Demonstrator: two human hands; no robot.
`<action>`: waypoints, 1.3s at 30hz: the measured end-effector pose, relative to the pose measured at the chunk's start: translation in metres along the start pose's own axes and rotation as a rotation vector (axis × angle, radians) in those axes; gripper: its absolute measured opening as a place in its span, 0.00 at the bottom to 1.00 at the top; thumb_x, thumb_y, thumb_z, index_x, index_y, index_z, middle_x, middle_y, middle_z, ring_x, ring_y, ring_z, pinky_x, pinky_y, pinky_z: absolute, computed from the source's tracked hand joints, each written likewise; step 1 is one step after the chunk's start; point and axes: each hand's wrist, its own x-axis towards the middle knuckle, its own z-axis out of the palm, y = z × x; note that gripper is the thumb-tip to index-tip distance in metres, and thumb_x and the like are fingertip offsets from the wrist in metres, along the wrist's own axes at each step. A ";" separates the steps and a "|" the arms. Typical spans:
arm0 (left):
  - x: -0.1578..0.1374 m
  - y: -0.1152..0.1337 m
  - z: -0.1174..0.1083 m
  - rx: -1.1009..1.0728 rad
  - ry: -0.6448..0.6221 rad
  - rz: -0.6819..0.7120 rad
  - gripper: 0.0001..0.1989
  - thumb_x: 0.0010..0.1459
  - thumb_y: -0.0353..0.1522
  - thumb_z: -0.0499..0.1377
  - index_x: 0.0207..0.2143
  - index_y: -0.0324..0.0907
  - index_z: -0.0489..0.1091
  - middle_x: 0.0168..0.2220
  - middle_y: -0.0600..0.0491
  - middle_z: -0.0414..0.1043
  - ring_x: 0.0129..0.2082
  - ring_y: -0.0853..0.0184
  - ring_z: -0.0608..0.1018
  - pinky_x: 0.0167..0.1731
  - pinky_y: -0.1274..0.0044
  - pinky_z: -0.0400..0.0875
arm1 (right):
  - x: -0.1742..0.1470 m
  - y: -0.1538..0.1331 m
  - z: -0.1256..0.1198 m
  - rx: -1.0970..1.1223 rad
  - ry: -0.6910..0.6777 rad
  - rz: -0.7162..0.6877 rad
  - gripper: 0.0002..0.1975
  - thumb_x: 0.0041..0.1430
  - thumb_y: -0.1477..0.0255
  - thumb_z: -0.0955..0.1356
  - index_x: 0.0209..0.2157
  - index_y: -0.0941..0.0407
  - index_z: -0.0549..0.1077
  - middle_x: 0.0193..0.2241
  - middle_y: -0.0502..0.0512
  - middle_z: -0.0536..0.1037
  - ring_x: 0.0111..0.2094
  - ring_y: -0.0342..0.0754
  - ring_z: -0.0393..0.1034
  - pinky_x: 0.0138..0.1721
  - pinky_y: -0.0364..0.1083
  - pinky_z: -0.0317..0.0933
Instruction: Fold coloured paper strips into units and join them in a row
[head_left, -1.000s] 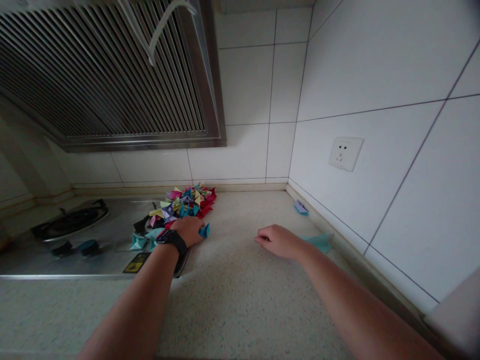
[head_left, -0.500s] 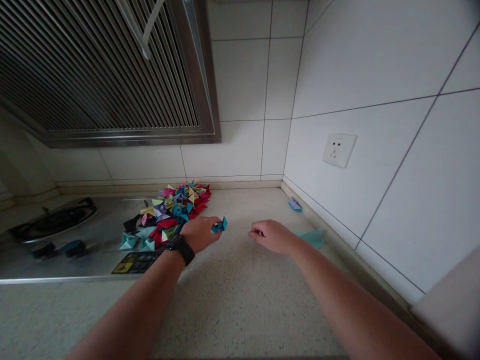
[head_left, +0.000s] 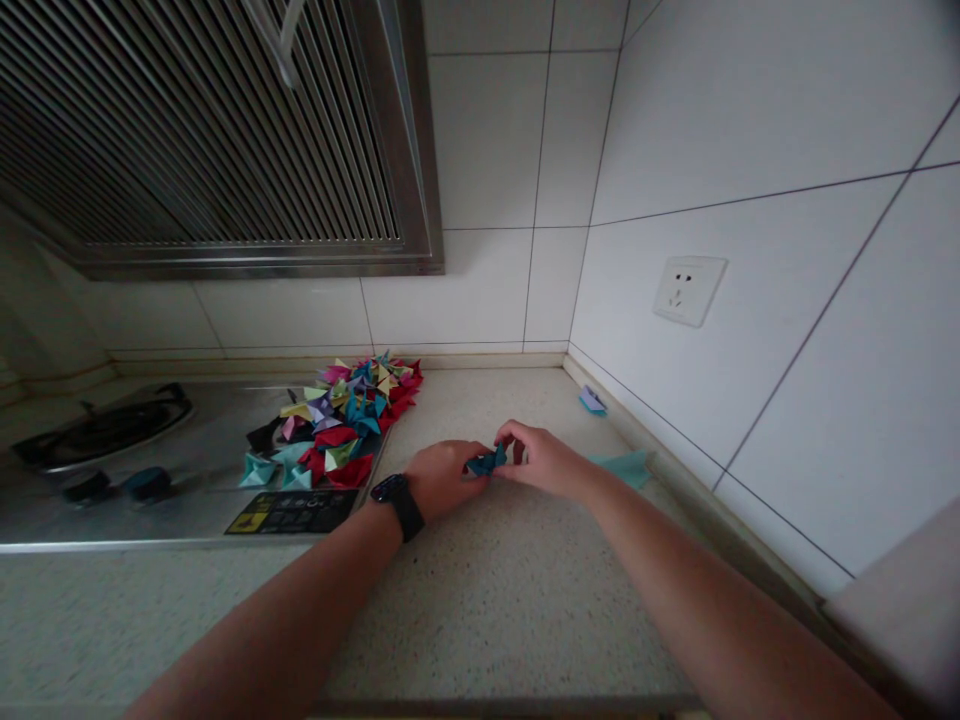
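Blue folded paper [head_left: 486, 462]: between left hand [head_left: 444, 476] and right hand [head_left: 546, 462]; left: closed on its left end; right: thumb-finger pinch on its right end; folded-paper pile [head_left: 361, 412] mostly on hob [head_left: 214, 450]

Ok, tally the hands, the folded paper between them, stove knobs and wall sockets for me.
Left hand plus right hand: 2
Blue folded paper: 1
Left stove knob plus right stove knob: 2
Wall socket: 1
Total: 6
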 end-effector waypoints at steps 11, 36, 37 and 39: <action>0.003 -0.010 -0.001 -0.115 0.074 0.010 0.15 0.56 0.36 0.58 0.46 0.47 0.73 0.38 0.53 0.77 0.35 0.66 0.75 0.38 0.76 0.68 | 0.005 0.004 0.001 0.142 0.061 0.073 0.09 0.54 0.66 0.69 0.34 0.55 0.69 0.24 0.47 0.72 0.25 0.42 0.64 0.27 0.41 0.55; 0.003 -0.007 -0.004 -0.245 0.227 0.050 0.13 0.52 0.36 0.64 0.40 0.43 0.72 0.38 0.51 0.73 0.36 0.67 0.74 0.31 0.78 0.71 | 0.007 -0.004 0.002 0.190 0.196 -0.122 0.08 0.53 0.68 0.70 0.33 0.56 0.69 0.33 0.53 0.75 0.33 0.45 0.70 0.36 0.45 0.64; 0.003 -0.007 -0.003 -0.257 0.218 0.060 0.13 0.52 0.36 0.64 0.40 0.43 0.72 0.38 0.51 0.73 0.36 0.67 0.75 0.32 0.78 0.71 | 0.006 -0.005 0.002 0.187 0.188 -0.127 0.08 0.53 0.69 0.70 0.33 0.56 0.70 0.33 0.53 0.75 0.33 0.45 0.70 0.37 0.45 0.64; 0.003 -0.007 -0.002 -0.291 0.202 0.062 0.14 0.52 0.36 0.64 0.42 0.43 0.72 0.39 0.51 0.74 0.36 0.67 0.75 0.32 0.78 0.72 | 0.006 -0.006 0.002 0.188 0.175 -0.136 0.07 0.54 0.69 0.70 0.33 0.56 0.70 0.33 0.53 0.75 0.34 0.45 0.70 0.38 0.45 0.64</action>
